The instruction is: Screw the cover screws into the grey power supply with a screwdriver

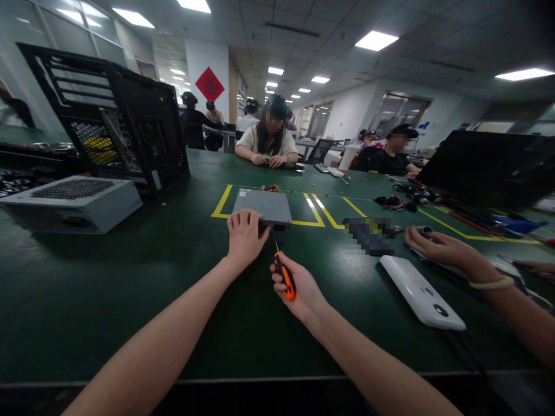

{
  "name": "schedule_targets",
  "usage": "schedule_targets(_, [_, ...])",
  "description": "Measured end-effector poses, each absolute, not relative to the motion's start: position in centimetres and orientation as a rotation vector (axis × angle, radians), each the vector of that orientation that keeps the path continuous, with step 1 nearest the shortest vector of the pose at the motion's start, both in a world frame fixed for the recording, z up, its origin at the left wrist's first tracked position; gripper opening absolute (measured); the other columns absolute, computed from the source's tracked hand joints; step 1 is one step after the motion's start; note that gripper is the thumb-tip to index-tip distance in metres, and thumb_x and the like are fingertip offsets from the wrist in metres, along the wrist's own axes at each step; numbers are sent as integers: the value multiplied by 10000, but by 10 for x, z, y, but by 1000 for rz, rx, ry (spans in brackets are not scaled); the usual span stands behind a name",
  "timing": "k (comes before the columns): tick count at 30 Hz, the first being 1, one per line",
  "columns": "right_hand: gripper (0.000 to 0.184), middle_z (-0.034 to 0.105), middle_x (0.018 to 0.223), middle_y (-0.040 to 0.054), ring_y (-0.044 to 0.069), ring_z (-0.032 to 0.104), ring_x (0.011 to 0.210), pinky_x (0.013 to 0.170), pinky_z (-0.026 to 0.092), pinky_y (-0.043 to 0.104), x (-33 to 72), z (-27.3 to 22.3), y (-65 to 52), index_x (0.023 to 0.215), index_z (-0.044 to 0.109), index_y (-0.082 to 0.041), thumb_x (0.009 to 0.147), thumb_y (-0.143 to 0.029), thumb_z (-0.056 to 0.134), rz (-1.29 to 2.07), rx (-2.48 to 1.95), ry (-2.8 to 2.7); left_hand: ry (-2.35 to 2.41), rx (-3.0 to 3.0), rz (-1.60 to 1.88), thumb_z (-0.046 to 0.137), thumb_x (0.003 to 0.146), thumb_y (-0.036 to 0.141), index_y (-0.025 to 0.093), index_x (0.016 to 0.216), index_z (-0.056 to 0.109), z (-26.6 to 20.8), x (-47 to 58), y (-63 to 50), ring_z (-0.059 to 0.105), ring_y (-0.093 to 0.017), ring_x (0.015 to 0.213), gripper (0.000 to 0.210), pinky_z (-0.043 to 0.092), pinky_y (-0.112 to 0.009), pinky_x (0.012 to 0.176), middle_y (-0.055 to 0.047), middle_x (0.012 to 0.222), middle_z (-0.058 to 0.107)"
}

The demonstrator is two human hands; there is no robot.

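Observation:
A grey metal computer power supply point(265, 207) lies on the green table in front of me, with coloured wires point(271, 188) showing behind it. My left hand point(246, 236) grips its near left corner, fingers bent over the top edge and thumb along the front. An orange and black screwdriver point(287, 279) is held in my right hand point(301, 289), fingers wrapped round the handle. Its thin shaft points up and away, and its tip is at the power supply's front face beside my left thumb. Whether the tip sits in a screw is too small to tell.
Left stand a second power supply point(73, 202) and an open black computer case point(130, 127). On the right are a white power bank point(420, 292), a blurred dark object point(368, 236) and a co-worker's hand point(451, 251). Another person point(269, 138) works across the table.

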State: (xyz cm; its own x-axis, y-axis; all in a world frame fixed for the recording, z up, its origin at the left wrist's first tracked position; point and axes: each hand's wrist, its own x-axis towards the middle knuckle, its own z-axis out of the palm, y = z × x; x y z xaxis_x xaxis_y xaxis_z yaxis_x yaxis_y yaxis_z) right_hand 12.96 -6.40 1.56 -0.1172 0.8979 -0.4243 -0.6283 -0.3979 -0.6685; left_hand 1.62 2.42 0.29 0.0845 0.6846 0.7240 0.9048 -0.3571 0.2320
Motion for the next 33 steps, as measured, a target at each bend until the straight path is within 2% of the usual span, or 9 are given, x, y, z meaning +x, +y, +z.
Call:
schedule_targets(4, [264,525,595,24,40,441,424,355,340,118,129,16,-65,783,552,-100,854,-300,394,1786,-989,-390,-1583,-2087,-1139,509,765,334,174,984,483,3,16,24,380,-272,986,272,296,-418,868,-102,1026,450])
schedule_targets(9, [129,529,589,5,37,448,427,356,340,108,128,17,-64,741,520,-129,802,-241,504,1717,-1012,-371,-1583,-2074,-1127,512,762,340,173,978,486,3,17,24,388,-269,973,275,297,-417,872,-99,1010,454])
schedule_targets(12, [214,531,593,17,48,465,438,384,383,132,129,17,-64,762,541,-114,844,-268,419,1774,-1017,-389,-1581,-2074,-1130,512,761,340,173,981,486,3,17,24,389,-271,977,277,299,-417,869,-99,1019,452])
schedule_targets(14, [243,525,589,16,45,453,425,372,372,131,129,17,-65,783,548,-112,854,-288,396,1790,-1017,-389,-1583,-2082,-1136,511,760,341,174,982,486,3,16,24,388,-272,979,278,299,-419,871,-100,1021,452])
schedule_targets(19, [120,522,592,-1,33,446,428,366,357,112,128,19,-66,750,523,-128,796,-238,516,1694,-1057,-391,-1582,-2099,-1157,521,751,333,177,985,483,3,16,23,387,-270,981,283,296,-422,871,-103,1027,452])
schedule_targets(23, [267,525,598,20,44,459,435,372,375,129,128,16,-65,793,563,-100,859,-291,388,1757,-1014,-408,-1586,-2096,-1159,520,753,328,180,982,484,3,16,24,388,-273,986,275,296,-423,869,-102,1026,453])
schedule_targets(28, [150,521,595,3,35,446,433,342,323,106,129,14,-64,745,537,-128,791,-270,526,1706,-986,-379,-1586,-2094,-1164,524,750,331,178,986,483,3,16,24,388,-276,985,284,298,-424,866,-104,1025,451])
schedule_targets(33, [269,523,586,21,46,449,429,354,348,124,129,14,-64,765,559,-104,853,-301,399,1784,-984,-393,-1580,-2083,-1151,526,751,339,175,981,485,3,16,24,390,-273,978,285,300,-414,866,-99,1012,455])
